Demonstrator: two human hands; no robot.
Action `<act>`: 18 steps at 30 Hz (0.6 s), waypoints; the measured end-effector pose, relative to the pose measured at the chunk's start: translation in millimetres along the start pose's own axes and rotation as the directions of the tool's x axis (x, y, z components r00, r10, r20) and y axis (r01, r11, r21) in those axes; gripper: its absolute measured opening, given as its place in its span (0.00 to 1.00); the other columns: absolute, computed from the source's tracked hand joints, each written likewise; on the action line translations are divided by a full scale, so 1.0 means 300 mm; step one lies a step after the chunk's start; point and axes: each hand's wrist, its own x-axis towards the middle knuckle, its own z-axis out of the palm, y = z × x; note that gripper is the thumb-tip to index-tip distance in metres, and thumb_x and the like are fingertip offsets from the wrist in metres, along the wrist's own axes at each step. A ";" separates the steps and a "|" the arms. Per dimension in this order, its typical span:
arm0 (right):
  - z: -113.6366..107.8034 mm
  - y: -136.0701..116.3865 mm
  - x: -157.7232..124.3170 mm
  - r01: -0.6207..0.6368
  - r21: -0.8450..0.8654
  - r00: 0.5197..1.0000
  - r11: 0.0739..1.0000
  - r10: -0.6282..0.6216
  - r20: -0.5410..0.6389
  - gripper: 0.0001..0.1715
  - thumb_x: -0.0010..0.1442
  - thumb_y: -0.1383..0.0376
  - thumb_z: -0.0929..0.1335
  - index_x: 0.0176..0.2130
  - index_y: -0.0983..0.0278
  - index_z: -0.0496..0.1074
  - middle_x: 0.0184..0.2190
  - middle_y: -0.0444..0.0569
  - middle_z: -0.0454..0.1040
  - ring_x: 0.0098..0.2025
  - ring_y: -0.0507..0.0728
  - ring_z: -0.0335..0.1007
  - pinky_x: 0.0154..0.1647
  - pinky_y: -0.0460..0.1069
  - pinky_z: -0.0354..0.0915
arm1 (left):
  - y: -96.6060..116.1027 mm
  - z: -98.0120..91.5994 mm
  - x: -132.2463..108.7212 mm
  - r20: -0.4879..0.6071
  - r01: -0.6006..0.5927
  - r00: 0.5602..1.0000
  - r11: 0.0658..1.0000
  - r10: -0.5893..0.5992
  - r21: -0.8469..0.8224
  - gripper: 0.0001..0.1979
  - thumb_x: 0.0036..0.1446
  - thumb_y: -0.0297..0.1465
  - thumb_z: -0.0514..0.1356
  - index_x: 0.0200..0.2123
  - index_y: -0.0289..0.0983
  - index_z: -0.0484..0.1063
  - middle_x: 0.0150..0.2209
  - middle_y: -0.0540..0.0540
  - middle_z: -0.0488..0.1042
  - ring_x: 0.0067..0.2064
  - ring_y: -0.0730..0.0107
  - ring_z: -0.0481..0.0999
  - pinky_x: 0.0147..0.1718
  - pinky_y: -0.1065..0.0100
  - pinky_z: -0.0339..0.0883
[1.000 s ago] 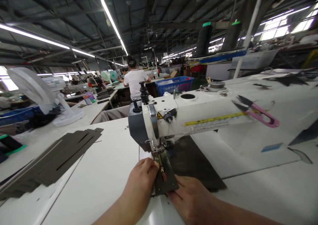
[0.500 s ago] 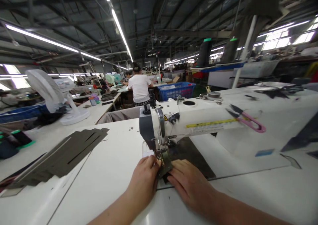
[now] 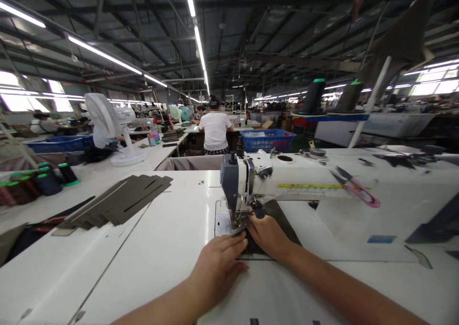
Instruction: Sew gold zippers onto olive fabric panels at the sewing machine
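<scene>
The left hand (image 3: 219,262) is lying palm down with its fingers stretched loosely forward, the tips resting on the near edge of the dark fabric piece (image 3: 285,222) just in front of the needle. The right hand (image 3: 267,234) is pressing flat on the same piece from the right, fingers reaching up to the presser foot and gripping nothing. The fabric is sitting on the counter (image 3: 161,248) under both hands, and it is running back beneath the arm of the white sewing machine (image 3: 297,179), so that most of it is showing to the right of the right hand.

A pair of pink thread snips (image 3: 360,191) is lying on top of the machine arm, well apart from the hands. To the left, a fanned stack of dark cut pieces (image 3: 122,200) is resting on the counter, with green-capped thread cones (image 3: 48,179) and a white desk fan (image 3: 107,124) standing beyond it. Farther back, a person in a white shirt (image 3: 215,131) is sitting beside a blue basket (image 3: 268,141).
</scene>
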 end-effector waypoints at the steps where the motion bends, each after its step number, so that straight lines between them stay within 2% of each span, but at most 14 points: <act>1: 0.007 0.007 0.001 -0.023 0.003 1.000 1.000 0.023 -0.015 0.16 0.60 0.70 0.56 0.32 0.68 0.70 0.29 0.55 0.75 0.31 0.58 0.72 0.31 0.48 0.61 | -0.003 0.005 0.002 0.028 -0.089 0.996 0.996 0.088 0.032 0.15 0.58 0.30 0.54 0.49 0.35 0.67 0.48 0.42 0.72 0.49 0.64 0.71 0.48 0.62 0.65; 4: 0.016 0.015 0.004 -0.060 0.037 0.997 0.998 0.061 -0.040 0.16 0.60 0.71 0.56 0.31 0.68 0.69 0.30 0.55 0.75 0.33 0.57 0.72 0.32 0.47 0.61 | -0.016 0.017 0.021 0.140 -0.219 0.969 0.969 0.203 0.110 0.13 0.59 0.25 0.49 0.46 0.35 0.68 0.46 0.41 0.73 0.47 0.65 0.72 0.46 0.63 0.67; 8: 0.000 -0.001 -0.002 -0.050 0.093 0.999 0.994 0.051 -0.012 0.11 0.51 0.76 0.60 0.30 0.66 0.69 0.30 0.48 0.75 0.33 0.53 0.71 0.32 0.44 0.61 | -0.032 0.029 0.039 0.225 -0.219 0.958 0.959 0.177 0.181 0.11 0.59 0.24 0.49 0.37 0.35 0.71 0.33 0.44 0.76 0.35 0.65 0.75 0.35 0.65 0.70; 10: -0.007 -0.008 -0.006 -0.077 0.093 0.997 0.993 0.077 0.003 0.10 0.49 0.76 0.61 0.27 0.65 0.69 0.28 0.47 0.74 0.30 0.53 0.71 0.29 0.43 0.60 | -0.036 0.034 0.038 0.222 -0.199 0.962 0.963 0.156 0.183 0.10 0.59 0.24 0.50 0.35 0.35 0.71 0.31 0.45 0.76 0.33 0.65 0.75 0.32 0.66 0.70; 13: -0.005 -0.006 -0.006 -0.147 0.063 0.989 0.987 0.148 -0.001 0.10 0.52 0.73 0.61 0.24 0.65 0.69 0.24 0.48 0.74 0.27 0.53 0.70 0.25 0.44 0.58 | -0.041 0.038 0.038 0.206 -0.173 0.969 0.970 0.137 0.168 0.09 0.57 0.24 0.51 0.32 0.35 0.71 0.29 0.47 0.76 0.31 0.65 0.75 0.30 0.66 0.69; 18: 0.012 0.001 0.004 -0.208 -0.007 0.978 0.978 0.208 -0.015 0.09 0.51 0.71 0.61 0.27 0.65 0.71 0.25 0.51 0.74 0.29 0.56 0.71 0.26 0.46 0.56 | -0.048 0.045 0.043 0.187 -0.184 0.970 0.971 0.155 0.149 0.12 0.58 0.24 0.48 0.32 0.35 0.71 0.29 0.45 0.76 0.29 0.66 0.75 0.29 0.65 0.69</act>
